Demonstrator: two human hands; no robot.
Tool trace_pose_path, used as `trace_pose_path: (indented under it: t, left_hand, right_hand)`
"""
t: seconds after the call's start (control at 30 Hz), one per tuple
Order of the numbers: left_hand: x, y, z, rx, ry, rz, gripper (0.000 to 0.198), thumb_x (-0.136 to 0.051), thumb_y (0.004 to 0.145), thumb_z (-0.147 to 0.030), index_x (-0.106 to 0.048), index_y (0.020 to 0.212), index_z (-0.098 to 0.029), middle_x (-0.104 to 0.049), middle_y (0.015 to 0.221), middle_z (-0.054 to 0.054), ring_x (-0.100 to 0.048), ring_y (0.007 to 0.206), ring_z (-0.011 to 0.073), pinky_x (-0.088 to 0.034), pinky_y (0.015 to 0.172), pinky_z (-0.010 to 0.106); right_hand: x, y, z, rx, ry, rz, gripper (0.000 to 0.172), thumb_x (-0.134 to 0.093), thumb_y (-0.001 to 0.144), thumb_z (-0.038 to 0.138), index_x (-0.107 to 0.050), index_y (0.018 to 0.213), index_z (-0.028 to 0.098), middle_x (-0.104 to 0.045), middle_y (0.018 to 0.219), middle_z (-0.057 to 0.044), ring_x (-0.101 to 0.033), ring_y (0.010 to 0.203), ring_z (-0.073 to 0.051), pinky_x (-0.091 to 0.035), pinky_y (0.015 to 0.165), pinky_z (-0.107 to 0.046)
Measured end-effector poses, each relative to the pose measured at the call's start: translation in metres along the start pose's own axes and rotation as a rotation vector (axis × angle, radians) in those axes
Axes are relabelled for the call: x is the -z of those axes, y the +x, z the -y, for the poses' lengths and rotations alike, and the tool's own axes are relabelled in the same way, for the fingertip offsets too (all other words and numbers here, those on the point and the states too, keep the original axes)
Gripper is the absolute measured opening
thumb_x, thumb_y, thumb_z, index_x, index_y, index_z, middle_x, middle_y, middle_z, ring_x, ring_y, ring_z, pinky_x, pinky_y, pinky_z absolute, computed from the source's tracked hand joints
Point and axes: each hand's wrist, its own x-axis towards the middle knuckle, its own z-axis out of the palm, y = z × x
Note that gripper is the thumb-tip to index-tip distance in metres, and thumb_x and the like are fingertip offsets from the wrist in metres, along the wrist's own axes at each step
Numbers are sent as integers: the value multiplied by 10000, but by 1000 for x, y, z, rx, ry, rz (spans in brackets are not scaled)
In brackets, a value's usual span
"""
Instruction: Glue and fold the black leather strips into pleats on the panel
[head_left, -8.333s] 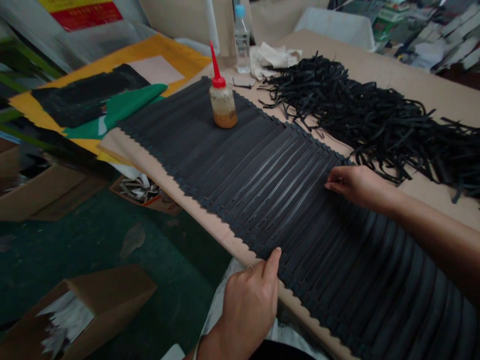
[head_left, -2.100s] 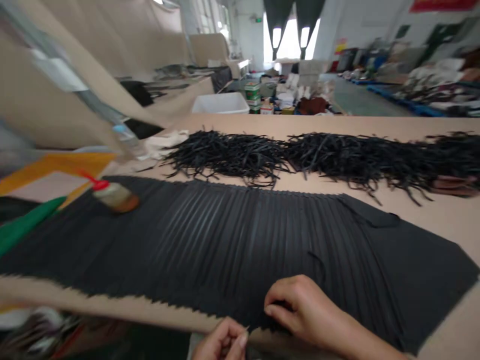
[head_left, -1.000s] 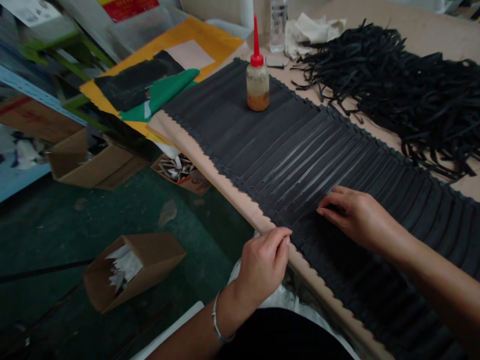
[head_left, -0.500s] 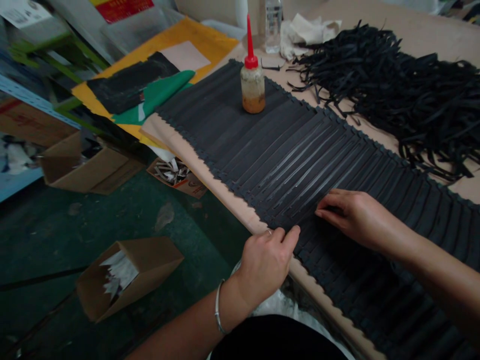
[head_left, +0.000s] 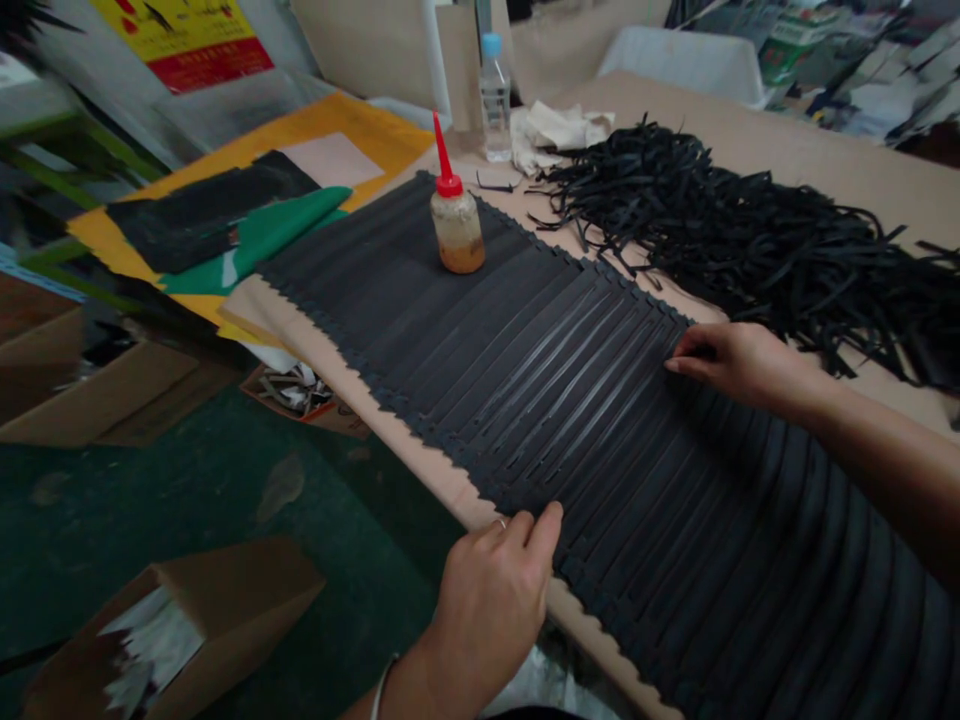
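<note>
Black ridged strips lie side by side as a long panel across the table, several with glossy wet-looking lines. My left hand rests at the panel's near edge, fingers pressed together on a strip end. Toward the far edge, my right hand pinches at a strip, thumb against forefinger; the exact spot between the fingertips is hard to make out. A glue bottle with a red pointed tip stands upright on the panel's left part. Behind the panel is a heap of loose black strips.
A clear water bottle and crumpled cloth stand at the back. Yellow sheet and green sheet lie at the left end. Open cardboard boxes are on the floor below the table edge.
My right hand has moved along the strip toward the panel's far edge. My left hand remains at the near edge. The camera view has shifted, showing more of the table's back.
</note>
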Motion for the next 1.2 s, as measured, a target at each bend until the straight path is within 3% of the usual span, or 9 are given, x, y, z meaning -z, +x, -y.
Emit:
trace_pose_path:
  t: [0.37, 0.57, 0.77, 1.2]
  left_hand:
    - [0, 0, 0, -36, 0, -54, 446, -484, 858, -23, -564, 1275, -159, -679, 834, 32, -699, 690, 244, -613, 587, 395]
    - [-6, 0, 3, -63, 3, -102, 452, -436, 879, -37, -541, 1303, -153, -683, 840, 34, -701, 681, 246, -618, 572, 403]
    - [-10, -1, 7, -93, 15, -137, 469, -405, 869, -37, -519, 1311, -144, -689, 835, 31, -704, 661, 234, -608, 545, 372]
    - [-10, 1, 11, -131, 20, -192, 430, -353, 908, -61, -508, 1303, -131, -703, 825, 36, -705, 643, 208, -600, 555, 324]
  right_hand:
    - [-14, 8, 3, 4, -16, -52, 167, -682, 800, 388, -684, 784, 222, -695, 724, -10, -627, 669, -160, -415, 614, -259]
    - [-15, 21, -28, 50, -68, -101, 161, -630, 835, 375, -681, 845, 222, -700, 785, -23, -634, 722, -174, -428, 645, -271]
    - [-11, 36, -55, -34, -24, -103, 168, -630, 831, 375, -686, 840, 217, -689, 739, -17, -625, 679, -173, -442, 637, -278]
    - [-8, 51, -42, -117, -174, -21, 118, -655, 811, 316, -700, 811, 206, -728, 786, -43, -665, 741, -197, -446, 649, -278]
